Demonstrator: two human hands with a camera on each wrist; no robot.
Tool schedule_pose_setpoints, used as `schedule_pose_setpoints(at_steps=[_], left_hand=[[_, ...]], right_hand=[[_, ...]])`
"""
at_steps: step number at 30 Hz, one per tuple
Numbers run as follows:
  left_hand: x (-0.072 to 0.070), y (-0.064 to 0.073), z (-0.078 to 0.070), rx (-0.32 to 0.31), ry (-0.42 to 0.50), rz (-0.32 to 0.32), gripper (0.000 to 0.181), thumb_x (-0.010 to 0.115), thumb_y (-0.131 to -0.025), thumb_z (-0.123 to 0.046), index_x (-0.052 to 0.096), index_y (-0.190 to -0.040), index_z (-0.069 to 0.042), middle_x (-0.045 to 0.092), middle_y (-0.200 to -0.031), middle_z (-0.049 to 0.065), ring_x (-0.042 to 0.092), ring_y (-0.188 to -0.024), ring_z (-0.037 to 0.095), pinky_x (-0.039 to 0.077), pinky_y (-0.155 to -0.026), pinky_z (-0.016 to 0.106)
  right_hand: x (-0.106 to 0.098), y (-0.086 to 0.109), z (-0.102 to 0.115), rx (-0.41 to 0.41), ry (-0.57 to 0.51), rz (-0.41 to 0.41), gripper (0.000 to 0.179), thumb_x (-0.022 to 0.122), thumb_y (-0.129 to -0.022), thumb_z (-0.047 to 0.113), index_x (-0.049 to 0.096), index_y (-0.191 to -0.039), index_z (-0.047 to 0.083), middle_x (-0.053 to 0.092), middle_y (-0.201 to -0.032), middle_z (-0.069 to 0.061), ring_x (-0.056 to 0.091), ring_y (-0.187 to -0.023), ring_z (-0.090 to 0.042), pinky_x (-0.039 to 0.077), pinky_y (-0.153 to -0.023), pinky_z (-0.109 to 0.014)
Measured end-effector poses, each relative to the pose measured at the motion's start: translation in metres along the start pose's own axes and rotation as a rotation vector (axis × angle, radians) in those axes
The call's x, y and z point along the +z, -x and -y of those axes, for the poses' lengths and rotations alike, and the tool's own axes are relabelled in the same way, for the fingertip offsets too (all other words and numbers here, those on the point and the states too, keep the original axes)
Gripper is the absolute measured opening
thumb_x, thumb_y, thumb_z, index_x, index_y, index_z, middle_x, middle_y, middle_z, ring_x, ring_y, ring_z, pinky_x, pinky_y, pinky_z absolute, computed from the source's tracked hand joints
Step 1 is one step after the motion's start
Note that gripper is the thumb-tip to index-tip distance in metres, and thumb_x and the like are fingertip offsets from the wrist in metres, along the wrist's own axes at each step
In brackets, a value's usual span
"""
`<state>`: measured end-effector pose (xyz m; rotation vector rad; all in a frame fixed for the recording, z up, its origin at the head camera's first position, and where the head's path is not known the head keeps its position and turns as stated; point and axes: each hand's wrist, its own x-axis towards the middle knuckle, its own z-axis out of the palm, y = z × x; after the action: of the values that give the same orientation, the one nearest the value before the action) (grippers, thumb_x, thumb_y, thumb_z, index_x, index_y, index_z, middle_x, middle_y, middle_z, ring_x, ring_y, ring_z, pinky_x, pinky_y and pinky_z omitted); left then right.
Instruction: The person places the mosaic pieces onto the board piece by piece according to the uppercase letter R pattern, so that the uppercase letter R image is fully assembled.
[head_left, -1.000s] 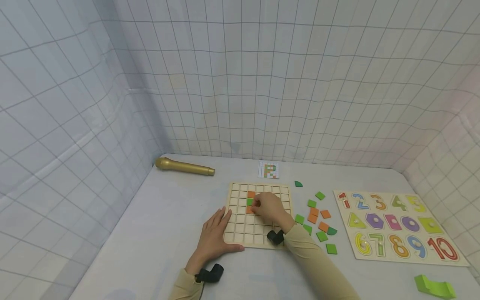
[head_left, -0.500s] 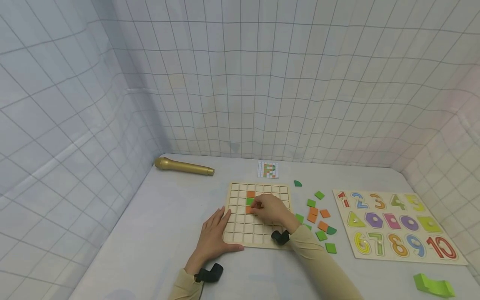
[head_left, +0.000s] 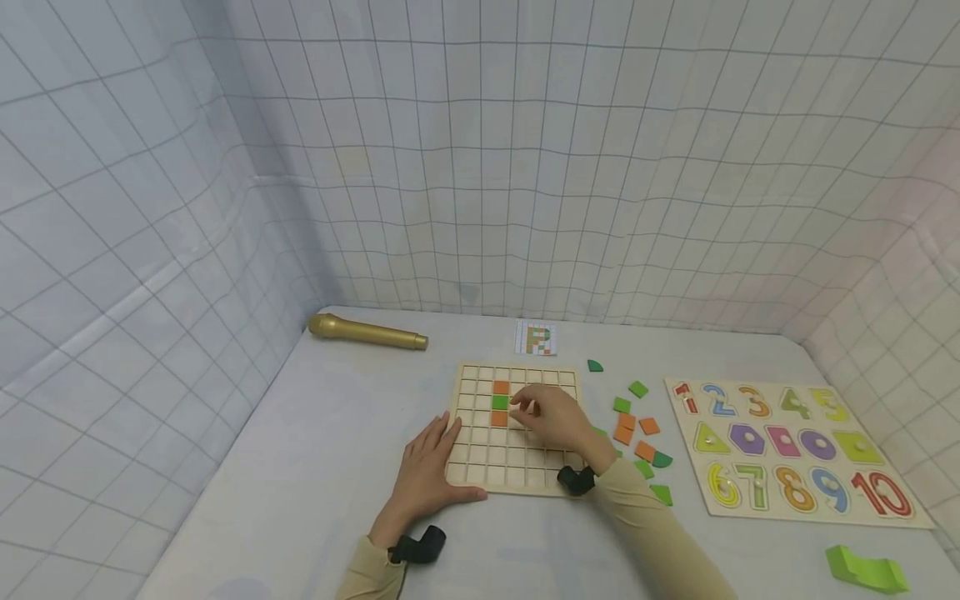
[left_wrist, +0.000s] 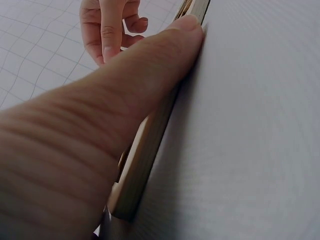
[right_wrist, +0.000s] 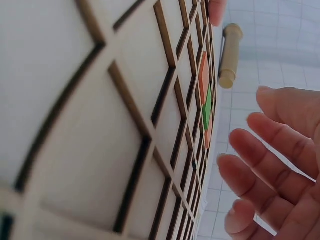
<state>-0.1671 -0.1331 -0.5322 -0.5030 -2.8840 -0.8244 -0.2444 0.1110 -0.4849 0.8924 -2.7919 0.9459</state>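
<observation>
A wooden grid board point(head_left: 478, 477) lies on the table in the head view. In one of its columns sit an orange square tile point(head_left: 501, 387), a green square tile point(head_left: 500, 402) and a second orange tile point(head_left: 498, 418). My left hand point(head_left: 426, 477) rests at the board's near left corner, fingers spread along the side, with the thumb point(left_wrist: 165, 52) against the front edge in the left wrist view. Just right of the tiles, my right hand point(head_left: 557, 418) hovers over the board. The right wrist view shows its fingers point(right_wrist: 250, 175) loosely bent and holding nothing.
Loose orange squares point(head_left: 624, 435), green squares point(head_left: 622, 405) and dark green quarter-circles point(head_left: 662, 459) lie right of the board. Farther right is a number puzzle point(head_left: 765, 454), with a green block point(head_left: 866, 571) nearer. A pattern card point(head_left: 536, 338) and a gold microphone point(head_left: 367, 331) lie behind.
My right hand has drawn back to the right from the lower orange tile, which now shows fully in its cell. Its fingers have parted. The left hand has stayed in place.
</observation>
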Motion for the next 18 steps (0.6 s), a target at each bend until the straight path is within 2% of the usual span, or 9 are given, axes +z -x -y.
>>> schedule_pose_setpoints(at_steps=[9,18], left_hand=[[0.002,-0.001,0.002,-0.005,-0.006,0.000,0.115,0.076,-0.060,-0.068,0.035,-0.147,-0.006,0.025,-0.153,0.015,0.020,-0.138,0.033,0.024,-0.103,0.055],[0.001,-0.001,0.000,-0.009,-0.003,0.005,0.115,0.076,-0.060,-0.067,0.035,-0.147,-0.006,0.026,-0.152,0.015,0.020,-0.139,0.033,0.024,-0.102,0.055]], right_hand=[[-0.010,0.013,-0.010,-0.079,0.023,-0.201,0.017,0.070,-0.088,0.018,0.069,-0.102,0.009,0.063,-0.089,0.004,0.054,-0.069,-0.008,0.045,-0.059,-0.025],[-0.020,0.028,-0.026,-0.078,0.034,-0.299,0.020,0.072,-0.086,0.017,0.068,-0.102,0.006,0.063,-0.089,0.000,0.056,-0.070,-0.012,0.044,-0.057,-0.026]])
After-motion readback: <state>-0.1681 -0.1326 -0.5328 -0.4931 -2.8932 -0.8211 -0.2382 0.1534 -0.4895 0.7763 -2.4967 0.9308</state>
